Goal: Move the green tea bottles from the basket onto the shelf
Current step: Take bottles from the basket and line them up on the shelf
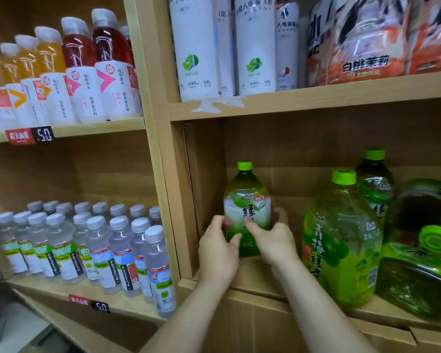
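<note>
- Green tea bottle [246, 200]: upright on the shelf [250, 273], at the far left of its compartment.
- Left hand [218, 248] and right hand [275, 240]: clasping the bottle's lower half from either side.
- Larger green bottles [341, 238]: to the right, apart.

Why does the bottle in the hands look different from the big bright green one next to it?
The green tea bottle has a white-and-green label; the bright green bottle has an all-green label. The green tea bottle stands further back on the shelf; the bright green bottle stands near the front edge and looks bigger. The left hand and right hand hold the green tea bottle; nothing touches the bright green bottle. Both stand upright with light green caps.
</note>
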`<state>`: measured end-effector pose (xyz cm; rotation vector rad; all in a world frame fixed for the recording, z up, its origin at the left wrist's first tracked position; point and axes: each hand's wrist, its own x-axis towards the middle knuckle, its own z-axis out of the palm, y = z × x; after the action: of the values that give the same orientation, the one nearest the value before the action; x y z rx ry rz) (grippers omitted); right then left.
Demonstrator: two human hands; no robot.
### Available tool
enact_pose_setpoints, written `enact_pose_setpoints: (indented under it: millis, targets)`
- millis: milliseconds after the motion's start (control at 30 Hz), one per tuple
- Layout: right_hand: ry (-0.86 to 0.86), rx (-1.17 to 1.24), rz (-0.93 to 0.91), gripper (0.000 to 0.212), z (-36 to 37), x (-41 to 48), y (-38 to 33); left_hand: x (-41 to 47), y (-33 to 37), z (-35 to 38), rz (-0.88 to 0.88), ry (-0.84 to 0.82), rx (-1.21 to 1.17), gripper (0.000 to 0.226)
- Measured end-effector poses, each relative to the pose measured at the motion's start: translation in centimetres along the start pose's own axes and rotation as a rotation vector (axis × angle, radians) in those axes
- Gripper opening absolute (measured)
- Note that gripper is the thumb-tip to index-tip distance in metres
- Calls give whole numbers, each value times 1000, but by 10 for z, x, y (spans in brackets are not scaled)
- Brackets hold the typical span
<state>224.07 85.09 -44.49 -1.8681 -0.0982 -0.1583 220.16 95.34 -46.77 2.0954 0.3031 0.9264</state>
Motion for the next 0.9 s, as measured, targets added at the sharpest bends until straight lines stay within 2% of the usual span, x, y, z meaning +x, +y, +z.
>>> enact_pose_setpoints:
  millis: [67,133,267,367,433,533,733,833,900]
  targets:
    - [-32,-18,8,93,9,10,0,6,-5,0,-22,-95,-56,33]
    - [-15,23,21,93,18,21,1,5,-14,-7,30,-201,60,45]
    - [29,217,65,94,38,51,2,-17,-24,-28,345,-341,459,33]
    - [63,239,50,95,53,74,4,-28,-28,-37,379,-448,502,56]
    - [81,241,54,90,59,85,6,-27,-33,-40,328,-458,425,63]
    - [132,273,50,68,67,95,11,-28,-32,-40,301,-445,433,65]
    - [152,326,42,56,79,110,22,-33,-35,-37,275,-358,430,65]
    - [158,335,62,42,75,115,19,-32,-35,-36,282,-340,408,53]
    - [182,223,33,36,72,115,16,-32,-33,-37,290,-343,416,50]
